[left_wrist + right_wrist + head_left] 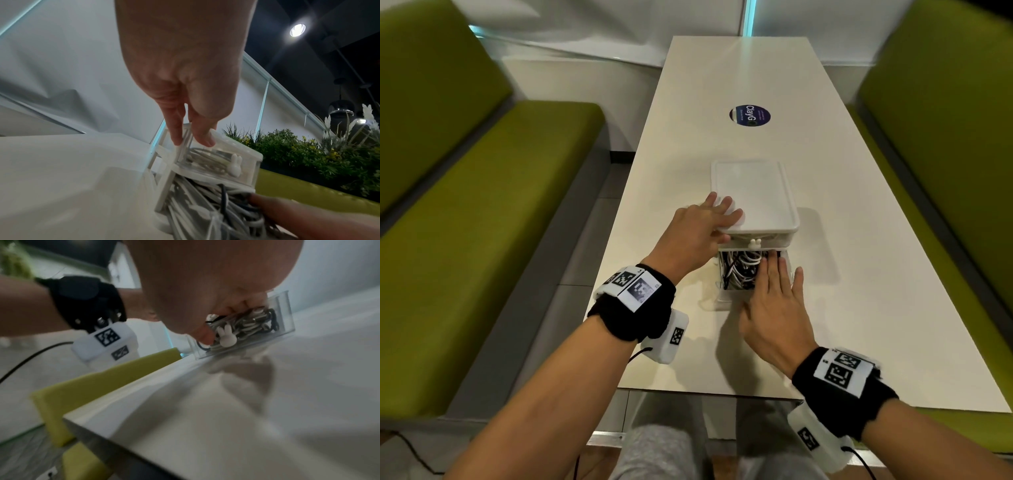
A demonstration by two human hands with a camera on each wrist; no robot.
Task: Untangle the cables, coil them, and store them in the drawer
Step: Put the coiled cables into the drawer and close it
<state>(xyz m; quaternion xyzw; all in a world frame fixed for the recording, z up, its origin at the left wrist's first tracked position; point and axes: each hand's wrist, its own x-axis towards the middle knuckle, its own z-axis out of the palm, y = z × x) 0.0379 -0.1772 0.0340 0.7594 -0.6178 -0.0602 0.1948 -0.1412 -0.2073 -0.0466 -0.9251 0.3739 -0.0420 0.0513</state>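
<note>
A small white drawer unit (755, 192) stands mid-table. Its lower clear drawer (722, 298) is pulled out toward me and is filled with white and black cables (739, 270). My left hand (709, 222) rests on the unit's near left corner, fingers laid straight on the lid and thumb at the front edge. My right hand (777, 277) lies flat over the drawer, fingers pressing down on the cables. In the left wrist view, my fingers (176, 129) touch the unit's corner above the shut upper drawer with its bunny knob (235, 167). The right wrist view shows the cables (252, 322) under my fingers.
The long white table (739, 85) carries a round dark sticker (750, 115) farther away. Green bench seats run along the left (482, 222) and the right (945, 154). The table's near edge (705, 394) is just behind my wrists.
</note>
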